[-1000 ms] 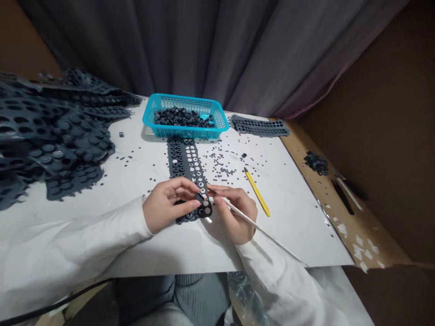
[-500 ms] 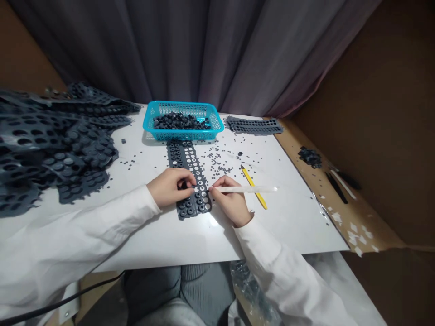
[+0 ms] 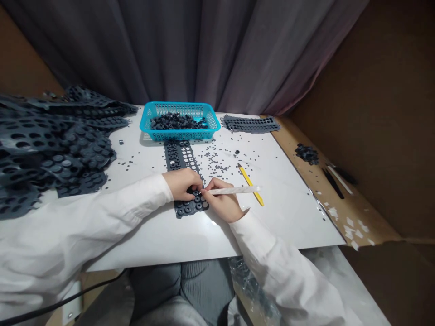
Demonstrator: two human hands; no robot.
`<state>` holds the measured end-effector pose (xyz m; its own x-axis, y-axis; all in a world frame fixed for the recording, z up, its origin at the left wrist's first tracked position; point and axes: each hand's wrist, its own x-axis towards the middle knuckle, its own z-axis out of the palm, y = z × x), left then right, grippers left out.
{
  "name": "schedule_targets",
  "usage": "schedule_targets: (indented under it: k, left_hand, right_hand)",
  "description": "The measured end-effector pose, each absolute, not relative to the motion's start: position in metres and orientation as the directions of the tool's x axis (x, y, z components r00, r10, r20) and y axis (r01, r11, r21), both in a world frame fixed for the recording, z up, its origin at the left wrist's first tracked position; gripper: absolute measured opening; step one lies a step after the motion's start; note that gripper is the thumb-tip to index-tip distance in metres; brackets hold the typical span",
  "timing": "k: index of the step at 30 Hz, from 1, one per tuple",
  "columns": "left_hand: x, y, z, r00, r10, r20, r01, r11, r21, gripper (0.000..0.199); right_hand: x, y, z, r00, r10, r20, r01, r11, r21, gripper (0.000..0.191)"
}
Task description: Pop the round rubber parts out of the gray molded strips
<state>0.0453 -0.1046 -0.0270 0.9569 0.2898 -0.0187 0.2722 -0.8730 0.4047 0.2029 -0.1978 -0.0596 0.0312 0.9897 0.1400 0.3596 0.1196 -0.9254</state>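
Note:
A dark grey rubber strip [image 3: 172,172] with rows of round holes and ring-shaped parts lies lengthwise on the white table. My left hand [image 3: 183,184] rests over its near half, fingers curled and closed together; whatever they pinch is hidden. My right hand [image 3: 222,201] is closed on a whitish pen-like stick [image 3: 238,189], held nearly level, its tip end meeting my left fingertips above the strip's right edge. Ring-shaped parts fill the strip's near end, while several holes farther up show white table through them. A yellow pen-like tool [image 3: 250,184] with a dark tip lies to the right.
Behind the strip stands a blue basket [image 3: 180,136] of small black parts. Perforated rubber sheets [image 3: 64,145] are heaped at the left. Another strip [image 3: 251,123] lies at the back right. Tiny dark discs [image 3: 217,168] litter the table. Black pieces [image 3: 306,154] sit on the brown board.
My left hand has moved right and its fingers have closed, now meeting my right fingertips. My right hand with the whitish stick has shifted slightly left. The view has shifted a little.

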Motion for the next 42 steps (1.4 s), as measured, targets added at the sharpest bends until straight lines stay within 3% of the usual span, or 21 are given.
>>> schedule_targets:
  k: [9, 15, 18, 23, 27, 30, 32, 35, 38, 42]
  left_hand:
    - [0.047, -0.096, -0.033, 0.991, 0.131, 0.034, 0.105, -0.901, 0.42, 0.009]
    - [0.04, -0.094, -0.049, 0.982, 0.13, 0.137, 0.05, -0.876, 0.479, 0.016]
    - [0.035, -0.099, -0.057, 0.961, 0.206, 0.185, 0.065, -0.816, 0.574, 0.026]
    - [0.023, -0.11, -0.056, 0.825, 0.507, 0.249, 0.19, -0.663, 0.724, 0.026]
    - [0.011, -0.101, -0.038, 0.528, 0.822, 0.213, 0.289, -0.41, 0.865, 0.018]
    - [0.004, -0.096, -0.027, 0.345, 0.939, 0.011, 0.146, -0.065, 0.987, 0.024]
    - [0.002, -0.103, -0.023, 0.369, 0.913, -0.173, 0.013, 0.181, 0.983, 0.03]
    - [0.005, -0.122, -0.024, 0.465, 0.807, -0.365, -0.132, 0.47, 0.873, 0.032]
    - [0.009, -0.139, -0.027, 0.533, 0.716, -0.45, -0.182, 0.617, 0.766, 0.029]
    - [0.01, -0.147, -0.032, 0.567, 0.672, -0.476, -0.222, 0.681, 0.698, 0.026]
  right_hand:
    - [0.204, -0.198, -0.061, -0.005, 0.989, 0.146, 0.4, 0.136, -0.906, 0.018]
    - [0.206, -0.201, -0.057, -0.044, 0.985, 0.164, 0.493, 0.164, -0.854, 0.015]
    - [0.206, -0.202, -0.057, -0.057, 0.983, 0.175, 0.5, 0.18, -0.847, 0.014]
    - [0.204, -0.203, -0.058, -0.038, 0.983, 0.179, 0.506, 0.173, -0.845, 0.015]
    - [0.204, -0.203, -0.059, -0.025, 0.986, 0.163, 0.489, 0.154, -0.859, 0.014]
    - [0.206, -0.203, -0.058, 0.013, 0.99, 0.14, 0.39, 0.124, -0.913, 0.012]
    - [0.209, -0.204, -0.056, 0.071, 0.988, 0.137, 0.314, 0.108, -0.943, 0.013]
    - [0.213, -0.206, -0.054, 0.142, 0.981, 0.131, 0.264, 0.09, -0.96, 0.014]
    - [0.216, -0.209, -0.053, 0.128, 0.987, 0.095, 0.245, 0.061, -0.968, 0.016]
    - [0.215, -0.211, -0.053, 0.114, 0.992, 0.063, 0.239, 0.034, -0.97, 0.017]
